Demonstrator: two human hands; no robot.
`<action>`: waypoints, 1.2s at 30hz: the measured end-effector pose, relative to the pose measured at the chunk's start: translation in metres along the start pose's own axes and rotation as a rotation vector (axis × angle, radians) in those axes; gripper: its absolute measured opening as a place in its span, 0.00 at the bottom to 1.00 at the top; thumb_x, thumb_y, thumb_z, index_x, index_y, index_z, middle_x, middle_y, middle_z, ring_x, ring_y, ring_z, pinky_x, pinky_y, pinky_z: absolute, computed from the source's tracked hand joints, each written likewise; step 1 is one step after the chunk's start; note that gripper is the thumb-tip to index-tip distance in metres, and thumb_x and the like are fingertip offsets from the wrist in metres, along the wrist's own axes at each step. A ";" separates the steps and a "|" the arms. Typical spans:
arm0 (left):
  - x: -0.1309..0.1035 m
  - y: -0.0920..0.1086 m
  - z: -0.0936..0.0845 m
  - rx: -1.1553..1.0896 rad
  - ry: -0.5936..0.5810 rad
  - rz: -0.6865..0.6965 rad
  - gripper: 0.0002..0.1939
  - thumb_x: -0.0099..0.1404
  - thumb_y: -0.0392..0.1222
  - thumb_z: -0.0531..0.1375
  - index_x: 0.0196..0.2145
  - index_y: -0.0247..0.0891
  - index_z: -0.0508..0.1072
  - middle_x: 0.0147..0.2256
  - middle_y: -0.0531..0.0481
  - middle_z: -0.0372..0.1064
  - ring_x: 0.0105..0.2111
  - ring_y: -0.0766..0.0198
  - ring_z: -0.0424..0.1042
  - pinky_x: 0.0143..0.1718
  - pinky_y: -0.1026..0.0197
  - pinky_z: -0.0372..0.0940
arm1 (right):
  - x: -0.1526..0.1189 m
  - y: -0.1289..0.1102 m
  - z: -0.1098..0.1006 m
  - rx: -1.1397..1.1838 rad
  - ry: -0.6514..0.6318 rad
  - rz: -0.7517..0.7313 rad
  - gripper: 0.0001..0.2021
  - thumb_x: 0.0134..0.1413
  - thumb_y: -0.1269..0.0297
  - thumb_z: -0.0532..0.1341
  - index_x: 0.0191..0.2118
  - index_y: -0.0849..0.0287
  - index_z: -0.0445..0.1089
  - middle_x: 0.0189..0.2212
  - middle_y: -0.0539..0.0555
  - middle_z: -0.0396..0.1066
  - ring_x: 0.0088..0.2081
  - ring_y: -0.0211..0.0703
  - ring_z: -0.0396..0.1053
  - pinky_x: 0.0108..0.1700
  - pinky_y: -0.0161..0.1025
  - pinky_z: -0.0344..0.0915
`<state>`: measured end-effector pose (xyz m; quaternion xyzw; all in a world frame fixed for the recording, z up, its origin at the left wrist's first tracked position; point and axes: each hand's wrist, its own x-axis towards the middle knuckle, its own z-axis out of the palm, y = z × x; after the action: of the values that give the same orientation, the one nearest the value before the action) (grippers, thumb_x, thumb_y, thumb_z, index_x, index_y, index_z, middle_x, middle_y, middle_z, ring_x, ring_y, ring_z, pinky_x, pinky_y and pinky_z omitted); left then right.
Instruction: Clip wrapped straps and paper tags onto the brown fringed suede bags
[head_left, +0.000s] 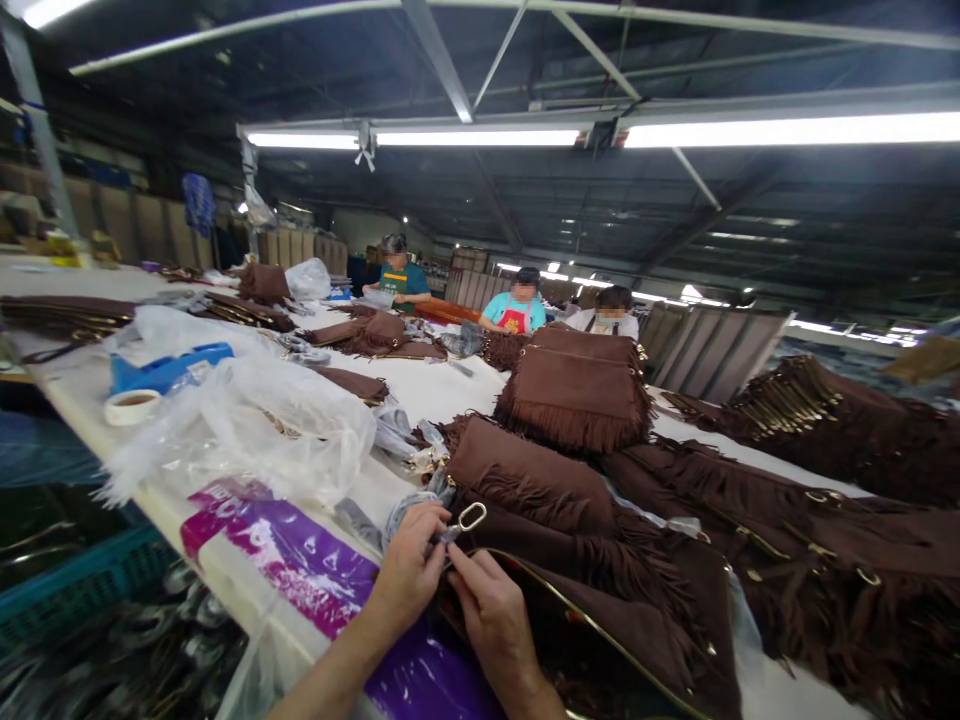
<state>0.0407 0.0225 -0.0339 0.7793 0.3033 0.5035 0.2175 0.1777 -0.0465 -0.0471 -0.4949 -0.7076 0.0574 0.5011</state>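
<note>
At the near edge of a brown fringed bag (667, 600), both of my hands come together around a gold oval metal clasp (472, 517). My left hand (411, 560) is closed, its fingers bent around the wrapped base of the clasp. Grey wrapping (405, 508) bunches up just behind those fingers. My right hand (491, 610) pinches at the lower end of the same piece; its fingertips hide what lies between them. The bag lies flat beside my right hand, with a gold zipper along its edge.
A purple printed plastic bag (300, 555) and clear plastic (277, 420) lie to the left, near a blue tape dispenser (172, 368) and tape roll (133, 406). More brown bags (577, 385) are piled ahead and right. A teal crate (82, 590) stands below left. Several people sit across the table.
</note>
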 end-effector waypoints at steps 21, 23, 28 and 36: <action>0.003 0.004 -0.006 -0.071 -0.046 0.017 0.06 0.64 0.32 0.52 0.31 0.40 0.64 0.38 0.46 0.70 0.47 0.57 0.67 0.51 0.52 0.63 | 0.024 0.004 -0.024 0.774 0.034 0.718 0.33 0.42 0.49 0.73 0.52 0.63 0.69 0.19 0.44 0.62 0.17 0.30 0.47 0.18 0.27 0.41; 0.003 0.004 -0.006 -0.066 -0.070 0.038 0.07 0.64 0.31 0.52 0.31 0.40 0.64 0.37 0.47 0.70 0.47 0.57 0.67 0.52 0.52 0.63 | 0.027 -0.001 -0.024 0.811 0.034 0.752 0.30 0.40 0.50 0.74 0.48 0.62 0.72 0.18 0.45 0.62 0.18 0.30 0.48 0.18 0.27 0.41; 0.001 0.005 -0.004 -0.033 -0.132 0.090 0.10 0.63 0.28 0.50 0.33 0.40 0.67 0.37 0.46 0.70 0.48 0.58 0.68 0.56 0.49 0.60 | 0.027 -0.002 -0.025 0.896 0.042 0.853 0.26 0.38 0.52 0.75 0.43 0.61 0.75 0.21 0.47 0.64 0.19 0.30 0.51 0.18 0.26 0.42; 0.002 0.017 -0.007 0.071 -0.154 0.091 0.10 0.60 0.32 0.54 0.39 0.39 0.70 0.38 0.46 0.70 0.44 0.56 0.67 0.54 0.48 0.59 | 0.023 -0.003 -0.033 1.029 -0.061 0.804 0.18 0.41 0.57 0.75 0.38 0.58 0.77 0.22 0.47 0.64 0.22 0.32 0.56 0.20 0.26 0.47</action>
<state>0.0396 0.0115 -0.0190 0.8358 0.2675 0.4406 0.1891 0.2007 -0.0443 -0.0139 -0.4161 -0.3633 0.5857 0.5932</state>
